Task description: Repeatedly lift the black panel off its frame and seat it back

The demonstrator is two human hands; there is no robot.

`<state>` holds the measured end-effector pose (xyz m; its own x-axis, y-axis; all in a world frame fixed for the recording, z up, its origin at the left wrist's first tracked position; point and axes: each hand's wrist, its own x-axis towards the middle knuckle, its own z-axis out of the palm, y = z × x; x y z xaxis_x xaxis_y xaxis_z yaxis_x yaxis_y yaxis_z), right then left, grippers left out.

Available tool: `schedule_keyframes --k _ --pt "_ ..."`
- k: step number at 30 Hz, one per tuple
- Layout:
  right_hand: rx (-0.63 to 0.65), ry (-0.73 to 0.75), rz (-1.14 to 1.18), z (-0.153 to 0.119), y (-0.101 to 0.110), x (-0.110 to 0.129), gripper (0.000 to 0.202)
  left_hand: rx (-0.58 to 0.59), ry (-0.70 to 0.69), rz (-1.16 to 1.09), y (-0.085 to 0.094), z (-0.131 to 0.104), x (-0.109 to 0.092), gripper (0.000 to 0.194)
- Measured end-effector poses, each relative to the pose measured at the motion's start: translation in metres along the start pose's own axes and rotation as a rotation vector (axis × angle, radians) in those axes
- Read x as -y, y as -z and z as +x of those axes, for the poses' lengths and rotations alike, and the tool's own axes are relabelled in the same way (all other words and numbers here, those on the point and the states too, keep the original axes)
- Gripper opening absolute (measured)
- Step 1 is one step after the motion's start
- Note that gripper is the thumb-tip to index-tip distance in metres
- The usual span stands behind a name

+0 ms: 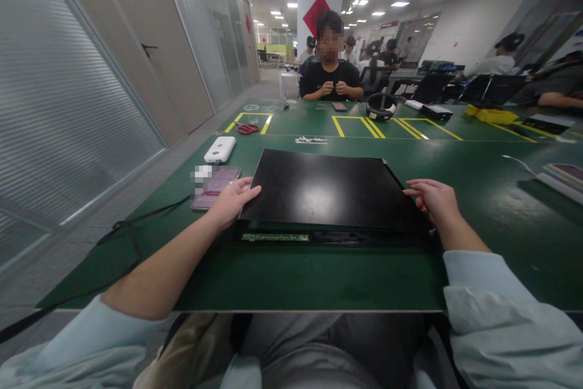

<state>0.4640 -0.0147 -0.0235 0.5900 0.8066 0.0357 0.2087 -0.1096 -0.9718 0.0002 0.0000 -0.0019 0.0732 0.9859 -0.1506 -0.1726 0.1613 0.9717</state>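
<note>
A black, glossy display panel [325,192] lies in front of me, reflecting a ceiling light. My left hand [234,199] is closed on its left edge, thumb on top and the other fingers partly hidden underneath. At the right edge, my right hand [432,201] has its fingertips pinched against the panel's rim, with the lower fingers curled. Below the near edge of the panel shows a dark strip with a green circuit board [276,237]. What lies under the rest of the panel is hidden.
On the green table [314,280], a phone [217,187] and white power bank [220,149] sit left. Red-handled scissors [248,128], a small silvery piece [311,141] and a headset [381,107] are farther back. A black strap [132,225] trails left. A person [331,67] sits opposite.
</note>
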Motion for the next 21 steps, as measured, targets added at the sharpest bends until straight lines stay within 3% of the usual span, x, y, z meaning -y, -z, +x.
schedule_keyframes --k 7,21 --pt "-0.001 0.05 -0.229 -0.0062 0.0012 0.0058 0.021 0.018 0.014 0.018 0.0015 0.0011 -0.0009 0.036" --pt "0.006 0.055 -0.286 -0.0066 0.0024 0.0078 0.024 -0.025 -0.009 0.052 -0.0038 -0.0009 -0.0067 0.017"
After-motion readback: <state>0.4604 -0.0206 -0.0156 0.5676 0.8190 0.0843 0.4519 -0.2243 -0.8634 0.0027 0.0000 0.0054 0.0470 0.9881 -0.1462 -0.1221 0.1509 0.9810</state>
